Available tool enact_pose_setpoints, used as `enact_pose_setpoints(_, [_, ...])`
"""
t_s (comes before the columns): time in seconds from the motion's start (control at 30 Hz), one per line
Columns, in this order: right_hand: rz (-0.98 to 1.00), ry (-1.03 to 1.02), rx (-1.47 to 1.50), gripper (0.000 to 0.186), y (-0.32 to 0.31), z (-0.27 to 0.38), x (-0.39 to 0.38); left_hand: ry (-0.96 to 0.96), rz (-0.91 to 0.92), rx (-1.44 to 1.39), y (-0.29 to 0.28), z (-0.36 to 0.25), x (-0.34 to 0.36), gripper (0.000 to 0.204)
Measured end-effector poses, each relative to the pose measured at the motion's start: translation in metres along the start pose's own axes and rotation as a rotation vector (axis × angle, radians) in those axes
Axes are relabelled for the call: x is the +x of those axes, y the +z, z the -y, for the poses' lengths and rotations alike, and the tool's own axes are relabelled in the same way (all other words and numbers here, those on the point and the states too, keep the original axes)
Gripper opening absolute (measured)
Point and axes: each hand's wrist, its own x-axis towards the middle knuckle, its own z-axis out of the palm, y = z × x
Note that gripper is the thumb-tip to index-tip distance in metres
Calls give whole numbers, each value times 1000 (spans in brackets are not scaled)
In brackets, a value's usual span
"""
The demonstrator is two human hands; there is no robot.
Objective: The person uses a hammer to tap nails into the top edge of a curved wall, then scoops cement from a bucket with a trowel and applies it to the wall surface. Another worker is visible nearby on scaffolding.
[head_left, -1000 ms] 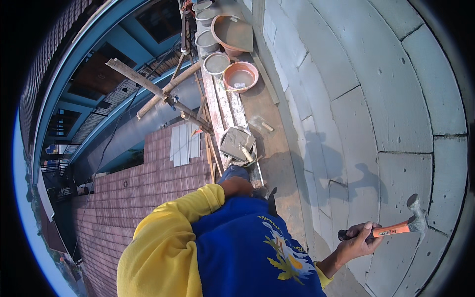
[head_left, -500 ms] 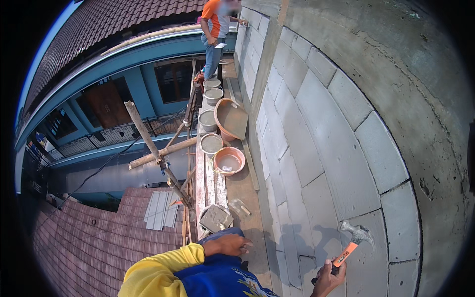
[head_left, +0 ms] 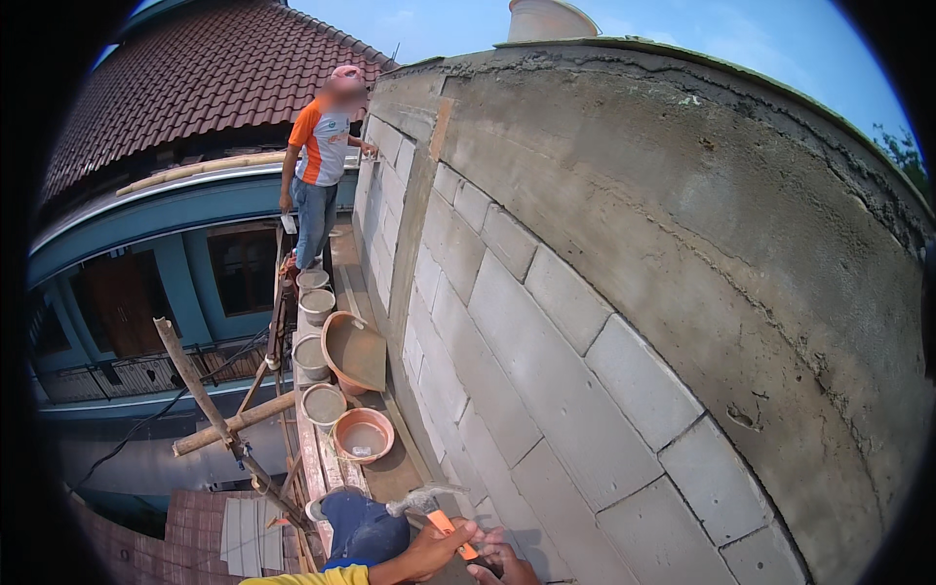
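Observation:
Low in the view, a claw hammer (head_left: pixel 454 535) with an orange handle and a grey metal head is held before my body, next to the block wall. My left hand (head_left: pixel 432 552) has come onto the handle, with its fingers closed about the orange part. Around the lower, darker end of the handle is my right hand (head_left: pixel 507 564), fingers curled and slightly blurred. The two hands are almost touching. Beside them rises a wall of pale grey blocks (head_left: pixel 561 405).
Several buckets of grey mortar (head_left: pixel 324 404) line the scaffold planks (head_left: pixel 314 458) with an orange basin (head_left: pixel 363 435) and a tilted larger tub (head_left: pixel 353 353). A co-worker (head_left: pixel 322 156) stands at the far end. Bamboo poles (head_left: pixel 200 385) edge the left-hand drop; a tub (head_left: pixel 551 19) tops the wall.
My view has tilted up, bringing sky and the wall top in. The hammer has moved from the right toward my middle, and my left hand has joined my right on it.

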Motion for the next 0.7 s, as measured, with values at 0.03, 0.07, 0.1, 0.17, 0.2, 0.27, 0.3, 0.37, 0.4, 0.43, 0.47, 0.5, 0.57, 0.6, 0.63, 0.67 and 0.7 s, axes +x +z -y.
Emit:
enact_pose_setpoints(0.03, [-71, -273, -216, 31, -18, -12, 17, 40, 0, -107, -3, -14, 8, 31])
enact_pose_setpoints(0.07, [-142, -530, -446, 26, -39, -25, 27, 73, 7, -223, -8, -25, 18, 33])
enact_pose_setpoints(0.1, [-53, -436, -449, 24, -72, 2, 33, 102, 29, -232, -38, -14, 39, 33])
enact_pose_setpoints(0.17, [-346, -385, -393, 22, -95, 118, 38, 165, -23, -232, -145, 14, 69, 33])
enact_pose_setpoints(0.2, [-576, -502, -954, 16, -112, 138, 53, 115, -74, -209, -139, -16, 92, 34])
enact_pose_setpoints(0.27, [-532, -672, -900, 11, -169, 186, 106, 149, -165, -11, -142, -93, 105, 35])
enact_pose_setpoints(0.3, [-530, -743, -949, 13, -181, 233, 132, 175, -205, 32, -158, -117, 118, 35])
enact_pose_setpoints(0.37, [-505, -804, -1122, 15, -202, 342, 177, 218, -239, 53, -193, -156, 149, 35])
enact_pose_setpoints(0.4, [-510, -885, -1058, 12, -217, 390, 212, 240, -292, 84, -213, -179, 154, 35])
enact_pose_setpoints(0.43, [-533, -901, -1213, 14, -229, 452, 236, 243, -257, 61, -223, -192, 180, 35])
enact_pose_setpoints(0.47, [-582, -755, -1267, 23, -233, 515, 258, 233, -207, 28, -231, -199, 206, 35])
enact_pose_setpoints(0.5, [-589, -746, -1339, 26, -256, 569, 290, 219, -182, 11, -240, -206, 226, 35])
enact_pose_setpoints(0.57, [-822, -610, -1398, 46, -312, 658, 361, 182, -191, 2, -275, -222, 249, 35])
enact_pose_setpoints(0.6, [-914, -539, -1390, 46, -341, 690, 401, 167, -223, 5, -299, -230, 252, 36])
enact_pose_setpoints(0.63, [-989, -497, -1364, 46, -361, 710, 439, 155, -262, 3, -324, -239, 252, 36])
enact_pose_setpoints(0.67, [-1054, -433, -1354, 46, -373, 729, 475, 145, -285, -13, -347, -241, 253, 36])
enact_pose_setpoints(0.7, [-1101, -389, -1335, 45, -384, 743, 507, 137, -321, -24, -369, -247, 251, 36])
